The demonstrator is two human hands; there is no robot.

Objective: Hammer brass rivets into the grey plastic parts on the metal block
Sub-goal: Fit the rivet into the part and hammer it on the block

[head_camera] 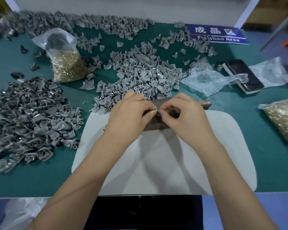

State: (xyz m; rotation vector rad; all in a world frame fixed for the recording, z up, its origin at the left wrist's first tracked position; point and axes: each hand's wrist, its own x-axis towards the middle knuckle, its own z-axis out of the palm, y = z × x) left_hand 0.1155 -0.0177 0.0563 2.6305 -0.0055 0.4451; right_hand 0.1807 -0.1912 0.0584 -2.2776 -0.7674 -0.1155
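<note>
Green felt covers the desk point(239, 130), strewn with matte grey plastic parts point(140, 75); over a dark metal block point(156, 125), both hands' fingers point(150, 107) pinch something tiny.

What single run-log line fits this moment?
step: seating rivet | left hand: pinching | right hand: pinching | metal block: beneath | hammering: not yet

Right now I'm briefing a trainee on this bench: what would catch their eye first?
The grey plastic parts heaped mid-table, with a darker pile at left. Next, the left hand and right hand meeting fingertip to fingertip over the metal block. The bag of brass rivets stands behind left.
</note>
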